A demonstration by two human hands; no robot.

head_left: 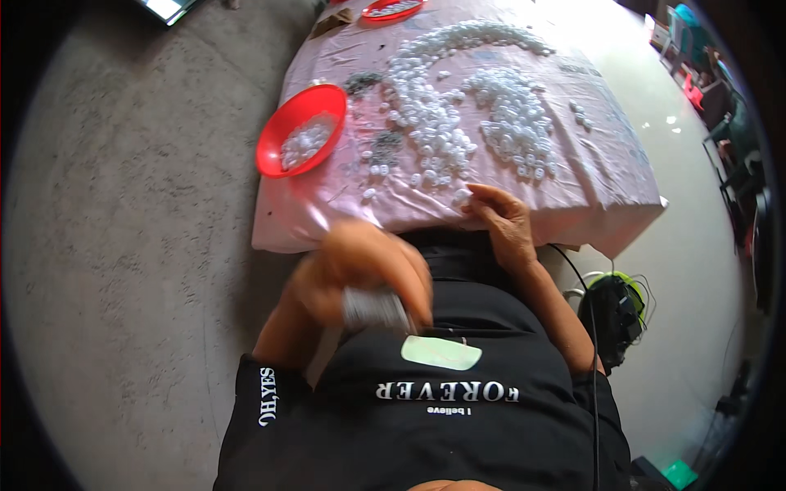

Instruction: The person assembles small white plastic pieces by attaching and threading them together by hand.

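Note:
My left hand (360, 262), smeared by motion, is raised in front of my chest beyond the table's near edge. Its fingers are curled around a grey-white bundle (375, 309), too blurred to make out in detail. At the near edge of the table my right hand (506, 225) has thumb and forefinger together on a small white bead-like piece (462, 197). Beyond it, many similar white pieces (434, 123) lie in a long curved heap, with a second heap (516, 123) to the right. Small grey-green bits (385, 150) lie left of the heaps.
A red bowl (270, 139) with white pieces stands at the table's left edge; another red bowl (417, 10) is at the far end. The pink tablecloth (606, 172) hangs over the edges. A black cable (595, 393) runs down my right side, near a dark bag (610, 315).

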